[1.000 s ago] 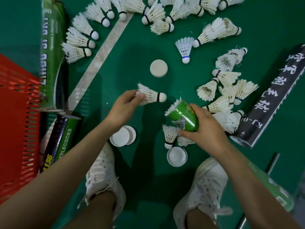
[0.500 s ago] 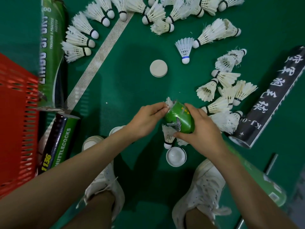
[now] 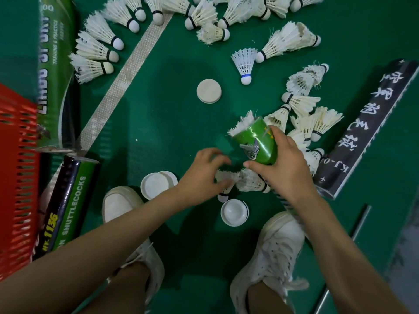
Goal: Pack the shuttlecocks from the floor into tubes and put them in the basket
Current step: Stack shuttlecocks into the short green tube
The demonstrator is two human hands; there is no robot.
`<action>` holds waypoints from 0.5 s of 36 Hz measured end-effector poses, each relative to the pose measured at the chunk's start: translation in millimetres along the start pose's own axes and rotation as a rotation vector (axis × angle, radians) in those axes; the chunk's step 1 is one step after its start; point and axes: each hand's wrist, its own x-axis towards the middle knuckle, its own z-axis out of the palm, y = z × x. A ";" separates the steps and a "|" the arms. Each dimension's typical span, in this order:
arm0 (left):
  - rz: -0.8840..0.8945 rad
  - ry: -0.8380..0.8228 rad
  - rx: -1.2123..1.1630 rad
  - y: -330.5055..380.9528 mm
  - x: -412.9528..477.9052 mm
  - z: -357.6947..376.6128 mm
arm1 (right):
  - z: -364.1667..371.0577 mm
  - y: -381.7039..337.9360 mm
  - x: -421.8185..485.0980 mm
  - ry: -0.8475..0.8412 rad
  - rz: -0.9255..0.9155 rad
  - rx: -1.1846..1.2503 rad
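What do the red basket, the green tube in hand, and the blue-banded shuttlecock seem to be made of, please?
Basket: likely moulded plastic, matte red, with slotted walls.
Green tube: probably cardboard under glossy printed film, which shows sheen streaks.
Blue-banded shuttlecock: looks like a synthetic mesh skirt, while its neighbours have ragged feathers.

Bare forearms, no sleeves, worn white lace-up sneakers (image 3: 269, 252), bare lower legs

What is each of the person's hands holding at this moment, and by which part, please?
The right hand grips the green tube around its body, just below the feather-filled open end. The left hand is closing on the feathers of a shuttlecock on the floor.
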 end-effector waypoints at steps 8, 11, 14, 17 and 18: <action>-0.093 0.111 -0.073 -9.1 8.0 -4.9 | 1.3 -0.1 -1.8 -0.028 -0.023 0.009; -0.196 0.290 -0.291 -7.6 13.5 -27.2 | 1.1 -1.7 -2.8 -0.034 -0.030 0.011; -0.289 0.420 -0.609 -3.9 16.8 -42.7 | 1.7 -3.1 -4.7 -0.050 -0.050 0.011; -0.264 0.510 -0.772 7.1 17.1 -50.8 | 4.0 -4.4 -7.9 -0.077 -0.069 0.014; -0.251 0.516 -0.795 10.8 17.6 -51.8 | 4.6 -4.7 -8.8 -0.078 -0.075 0.010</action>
